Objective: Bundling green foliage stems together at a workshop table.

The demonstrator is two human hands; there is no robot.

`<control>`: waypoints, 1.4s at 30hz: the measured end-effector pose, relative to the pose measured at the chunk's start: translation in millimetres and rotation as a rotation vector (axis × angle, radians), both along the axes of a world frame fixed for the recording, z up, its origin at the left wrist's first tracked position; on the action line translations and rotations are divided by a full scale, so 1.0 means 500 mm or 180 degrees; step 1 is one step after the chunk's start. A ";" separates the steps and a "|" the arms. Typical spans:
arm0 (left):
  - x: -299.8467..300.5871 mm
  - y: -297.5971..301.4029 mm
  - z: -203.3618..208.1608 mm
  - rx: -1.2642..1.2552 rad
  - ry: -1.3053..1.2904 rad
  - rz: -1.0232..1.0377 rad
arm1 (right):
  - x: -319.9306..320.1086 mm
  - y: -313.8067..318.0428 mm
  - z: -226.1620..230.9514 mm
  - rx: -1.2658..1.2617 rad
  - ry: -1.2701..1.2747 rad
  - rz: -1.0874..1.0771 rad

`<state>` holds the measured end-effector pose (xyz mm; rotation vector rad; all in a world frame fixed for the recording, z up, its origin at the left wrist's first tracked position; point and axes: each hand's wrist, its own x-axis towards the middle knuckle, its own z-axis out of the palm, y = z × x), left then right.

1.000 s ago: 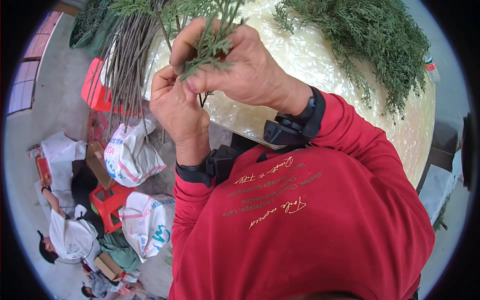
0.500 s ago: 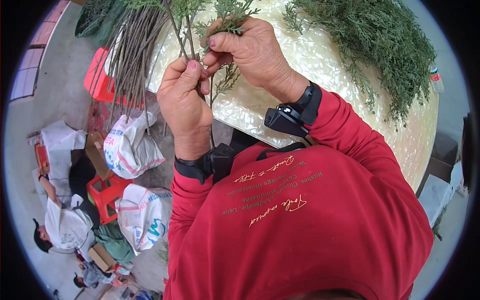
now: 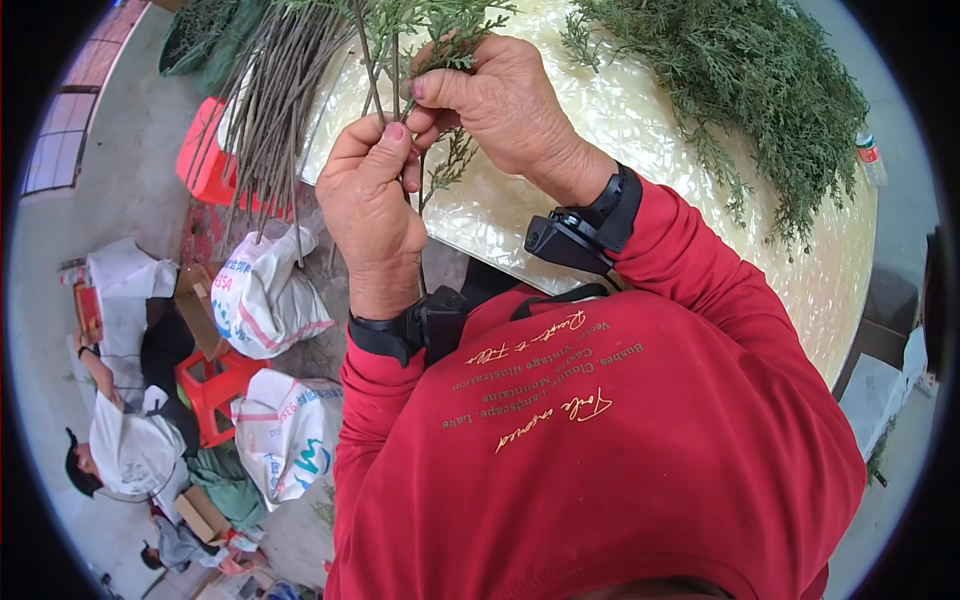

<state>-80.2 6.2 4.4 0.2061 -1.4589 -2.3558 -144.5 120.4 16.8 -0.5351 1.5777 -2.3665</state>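
My left hand [image 3: 375,190] is closed around thin brown plant stems [image 3: 378,65], thumb pressed against the fingers. The stems rise upright past its fingertips, and one runs down below the hand. Close beside it, my right hand [image 3: 510,110] pinches a green conifer sprig [image 3: 450,48] between thumb and fingers, its base against the stems. A smaller leafy sprig [image 3: 450,165] sticks out below the right fingers. The exact joint between sprig and stems is hidden by the fingertips.
A shiny pearly table [image 3: 600,120] lies under my hands, with a heap of green conifer branches [image 3: 740,90] at the right. Bundled bare stems [image 3: 275,100] overhang a red stool [image 3: 207,165]. White sacks [image 3: 265,295] stand on the floor; a seated person [image 3: 140,440] is at lower left.
Both hands keep their grips in nearly the same place. The right fingertips and sprig have shifted slightly against the stems, and the view has moved a little.
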 end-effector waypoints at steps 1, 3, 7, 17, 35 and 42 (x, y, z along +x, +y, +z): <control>0.001 0.001 0.002 -0.0008 0.0011 -0.0002 | 0.000 0.000 0.000 -0.0019 0.0003 0.0005; 0.002 0.002 0.006 -0.0012 0.0023 0.0006 | 0.000 0.000 0.001 -0.0055 0.0007 0.0016; 0.004 0.006 0.011 -0.0140 0.0042 0.0075 | -0.002 0.002 -0.002 -0.0028 0.0095 0.0045; 0.002 0.013 0.014 -0.0122 0.0043 0.0058 | 0.003 0.014 0.008 -0.0195 0.0136 0.0076; 0.003 0.024 0.024 -0.0239 0.0055 0.0062 | 0.010 0.028 0.012 -0.0012 0.0433 0.0019; 0.004 0.026 0.017 -0.0164 0.0044 0.0087 | 0.010 0.030 0.010 -0.0134 0.0169 -0.0049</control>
